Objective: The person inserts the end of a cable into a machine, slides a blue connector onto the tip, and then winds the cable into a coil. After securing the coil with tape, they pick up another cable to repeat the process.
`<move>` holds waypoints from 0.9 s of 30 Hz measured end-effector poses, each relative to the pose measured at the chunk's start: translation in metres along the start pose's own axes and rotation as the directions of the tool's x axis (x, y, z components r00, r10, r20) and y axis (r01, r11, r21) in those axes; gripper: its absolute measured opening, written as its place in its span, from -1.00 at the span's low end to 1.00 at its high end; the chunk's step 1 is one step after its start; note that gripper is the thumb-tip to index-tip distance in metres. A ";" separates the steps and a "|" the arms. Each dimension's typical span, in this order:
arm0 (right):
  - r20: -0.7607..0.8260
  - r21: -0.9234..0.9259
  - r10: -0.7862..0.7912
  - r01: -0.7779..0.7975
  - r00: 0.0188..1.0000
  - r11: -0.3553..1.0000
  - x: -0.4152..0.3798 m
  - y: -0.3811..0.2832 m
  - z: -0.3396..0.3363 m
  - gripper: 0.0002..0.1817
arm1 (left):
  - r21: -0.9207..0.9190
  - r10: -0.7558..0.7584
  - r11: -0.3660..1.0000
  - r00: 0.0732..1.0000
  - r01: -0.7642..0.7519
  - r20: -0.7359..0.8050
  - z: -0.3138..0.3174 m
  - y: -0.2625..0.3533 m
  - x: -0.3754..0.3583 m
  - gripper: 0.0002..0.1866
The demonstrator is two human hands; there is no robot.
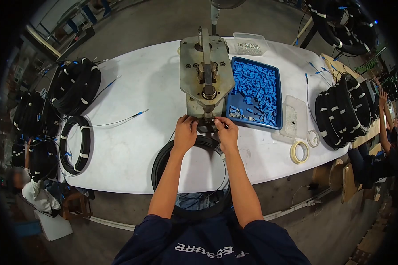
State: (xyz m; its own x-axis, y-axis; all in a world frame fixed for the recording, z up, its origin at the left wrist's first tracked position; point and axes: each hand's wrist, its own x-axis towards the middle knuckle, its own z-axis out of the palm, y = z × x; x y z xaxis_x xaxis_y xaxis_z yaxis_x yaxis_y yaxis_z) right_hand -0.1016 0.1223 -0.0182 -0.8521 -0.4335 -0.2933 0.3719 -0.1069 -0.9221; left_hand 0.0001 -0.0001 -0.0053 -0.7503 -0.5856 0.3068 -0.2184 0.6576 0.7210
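Both hands are at the foot of a metal hand press, just below its ram. My left hand has its fingers curled in at the left of the press base, and what they hold is hidden. My right hand is closed in a pinch at the right of the ram; a small dark piece shows at its fingertips, too small to name. Beneath my forearms a black cable coil lies over the table's front edge, tied with pale tape. One thin cable strand runs down the right side of this coil.
Right of the press stand a blue tray of small blue connectors, a clear box and a tape roll. Black coils sit at the right, more coils at the left. Other people work at both sides.
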 end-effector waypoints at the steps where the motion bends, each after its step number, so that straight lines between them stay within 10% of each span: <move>1: 0.004 0.003 -0.004 0.004 1.000 1.000 0.000 0.001 0.000 -0.87 | 0.000 0.000 1.000 1.000 0.000 -0.001 0.000 0.000 0.000 -0.88; 27: -0.003 0.031 0.021 -0.021 1.000 0.999 -0.001 -0.002 0.001 -0.87 | 0.019 0.013 1.000 1.000 -0.013 0.003 -0.001 0.002 0.001 -0.86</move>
State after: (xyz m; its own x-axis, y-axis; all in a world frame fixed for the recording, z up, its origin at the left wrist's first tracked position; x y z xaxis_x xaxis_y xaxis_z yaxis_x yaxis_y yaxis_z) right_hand -0.1008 0.1223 -0.0158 -0.8452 -0.4327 -0.3138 0.4010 -0.1251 -0.9075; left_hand 0.0000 0.0001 -0.0032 -0.7549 -0.5758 0.3139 -0.2210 0.6740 0.7049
